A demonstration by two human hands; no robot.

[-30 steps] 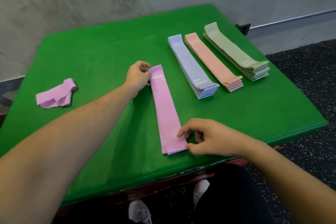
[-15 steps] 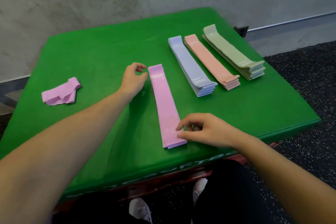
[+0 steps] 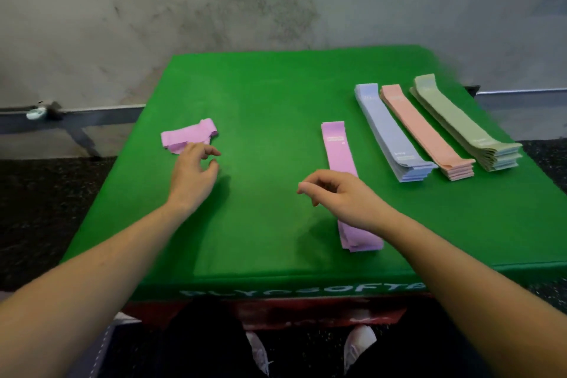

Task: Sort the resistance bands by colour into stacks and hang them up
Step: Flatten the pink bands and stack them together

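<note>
**Four neat stacks down, one crumpled pink bunch loose**

So the thing you're reaching at is the crumpled bunch of pink elastic bands [image 3: 188, 135], sitting at about 10 o'clock on the green padded box top [image 3: 270, 107], well apart from everything else. Your left hand [image 3: 191, 173] is right beside its near edge, fingers loosely curled with thumb and forefinger apart, holding nothing. Can't tell if a fingertip is actually touching the bunch or just hovering in front of it, it's a bit blurry there.

Your right hand [image 3: 340, 195] is around 5 o'clock from that bunch, near the middle of the box, also relaxed and slack-fingered with nothing in it. It hangs over the flat stack of pink bands [image 3: 339, 150], and your wrist covers the middle of that stack, so only the far end and the near end show.

Off toward 2 o'clock you've got three more flat stacks lying side by side, close but apart, all angled the same way: the lilac-blue band stack [image 3: 389, 135], the salmon-orange band stack [image 3: 423, 132] and the sage-green band stack [image 3: 460, 123], the green one the farthest right.

Beyond the box is a stained grey concrete wall [image 3: 214, 9], and at 6 o'clock your white shoes [image 3: 357, 344] stand on dark speckled flooring [image 3: 36, 209].
</note>
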